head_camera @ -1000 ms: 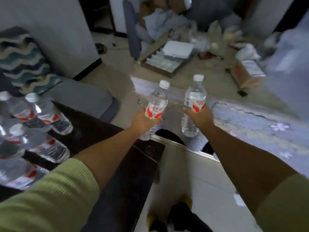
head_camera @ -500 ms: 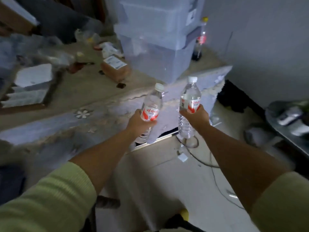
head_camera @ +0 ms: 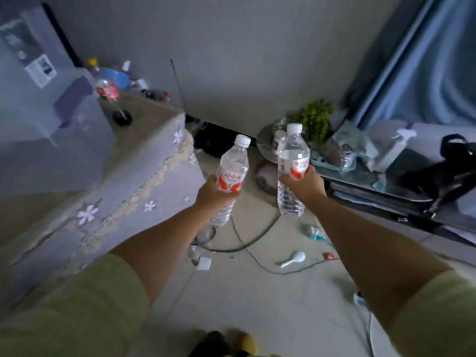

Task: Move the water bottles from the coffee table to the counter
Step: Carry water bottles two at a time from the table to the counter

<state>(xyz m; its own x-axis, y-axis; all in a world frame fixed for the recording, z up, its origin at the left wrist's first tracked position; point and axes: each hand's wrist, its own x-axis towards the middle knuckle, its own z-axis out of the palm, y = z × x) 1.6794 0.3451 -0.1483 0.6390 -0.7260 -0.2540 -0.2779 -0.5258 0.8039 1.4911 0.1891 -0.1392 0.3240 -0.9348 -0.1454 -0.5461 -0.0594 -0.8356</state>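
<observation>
Over the tiled floor (head_camera: 257, 292), head view: both arms out in front, green sleeves pushed up. Left hand (head_camera: 212, 195) is wrapped around the left bottle (head_camera: 231, 173) at its red-and-white label; bottle tilts slightly right, white cap on. Right hand (head_camera: 305, 185) is clamped on the right bottle (head_camera: 292, 161) at label height; that one is near upright, cap on, clear base hanging below the fist. The two bottles are near each other, not touching, both in the air. At left, a cloth-covered surface (head_camera: 144, 161) with flower print carries a cola bottle (head_camera: 107, 91) and a grey plastic bin (head_camera: 46, 140). At right, a low dark shelf (head_camera: 386, 191) holds a black bag (head_camera: 448, 171) and a green plant (head_camera: 313, 119). Black cable (head_camera: 247, 246) and a white spoon (head_camera: 293, 258) lie on the floor.
</observation>
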